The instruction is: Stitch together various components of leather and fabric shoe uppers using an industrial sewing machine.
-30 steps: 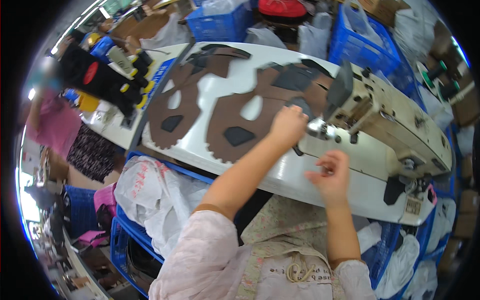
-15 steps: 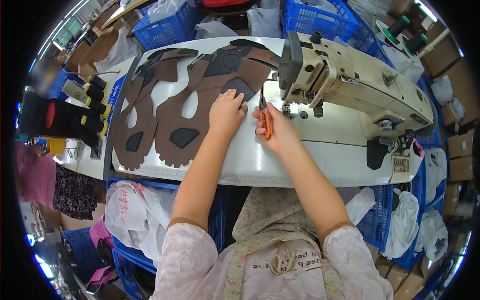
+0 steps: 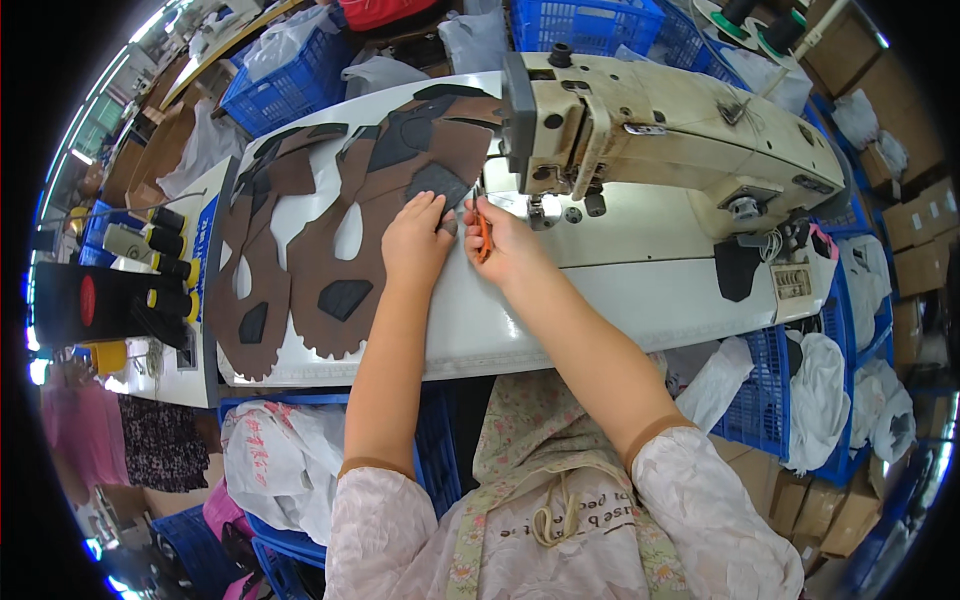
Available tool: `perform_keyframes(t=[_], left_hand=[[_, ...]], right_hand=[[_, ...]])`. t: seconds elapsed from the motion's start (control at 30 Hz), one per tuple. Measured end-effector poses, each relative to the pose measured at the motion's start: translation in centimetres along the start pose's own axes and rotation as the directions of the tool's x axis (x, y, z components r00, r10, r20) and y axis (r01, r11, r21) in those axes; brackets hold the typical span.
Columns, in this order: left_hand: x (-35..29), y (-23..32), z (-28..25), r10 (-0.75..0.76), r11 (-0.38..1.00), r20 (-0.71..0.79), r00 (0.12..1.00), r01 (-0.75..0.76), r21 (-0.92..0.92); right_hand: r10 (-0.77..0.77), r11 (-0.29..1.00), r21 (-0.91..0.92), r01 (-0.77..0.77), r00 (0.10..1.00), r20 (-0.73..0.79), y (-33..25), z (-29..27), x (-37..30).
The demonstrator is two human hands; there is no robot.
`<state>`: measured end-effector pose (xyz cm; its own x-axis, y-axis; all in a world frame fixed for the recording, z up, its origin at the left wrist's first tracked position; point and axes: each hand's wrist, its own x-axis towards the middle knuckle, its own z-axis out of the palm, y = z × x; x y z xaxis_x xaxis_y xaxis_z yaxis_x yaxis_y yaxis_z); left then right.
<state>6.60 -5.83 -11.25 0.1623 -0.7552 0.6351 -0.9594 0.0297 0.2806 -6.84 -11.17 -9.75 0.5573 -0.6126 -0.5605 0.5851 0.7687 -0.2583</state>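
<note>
Moved the right hand (image 3: 507, 246), since a second ago, from near the bench's (image 3: 660, 300) front edge to a brown piece (image 3: 375, 190) on its left half, gripping orange-handled snips (image 3: 485, 236) in curled fingers. Resting the left hand (image 3: 415, 238), fingers close together, at a dark patch (image 3: 440, 186), with a sewing machine (image 3: 670, 125) towards the right end.

Sewing workshop (machine (image 3: 680, 125), thread spools (image 3: 782, 34))
</note>
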Motion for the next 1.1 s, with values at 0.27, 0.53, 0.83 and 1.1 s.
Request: perform_keyframes(t=[0.27, 0.53, 0.83, 1.1], left_hand=[[0.0, 0.2, -0.3, -0.033, 0.999, 0.145, 0.989, 0.034, -0.003], [-0.1, -1.3, -0.6, -0.064, 0.998, 0.22, 0.973, 0.058, 0.032], [0.3, -0.7, 0.2, -0.045, 0.996, 0.27, 0.962, 0.021, 0.091], [0.0, -1.0, -0.6, -0.048, 0.988, 0.266, 0.963, 0.007, 0.153]], right_hand=[[0.0, 0.99, -0.144, 0.004, 1.0, 0.028, 1.1, -2.6, -4.4], [-0.709, -0.202, -0.899, 0.389, 0.575, 0.408, -13.3, -12.6, -22.2], [-0.621, -0.784, -0.582, -0.218, 0.276, 0.733, -32.6, -30.1, -27.8], [-0.977, -0.208, -0.966, -0.151, -0.01, 0.212, -39.7, -27.6, -25.5]])
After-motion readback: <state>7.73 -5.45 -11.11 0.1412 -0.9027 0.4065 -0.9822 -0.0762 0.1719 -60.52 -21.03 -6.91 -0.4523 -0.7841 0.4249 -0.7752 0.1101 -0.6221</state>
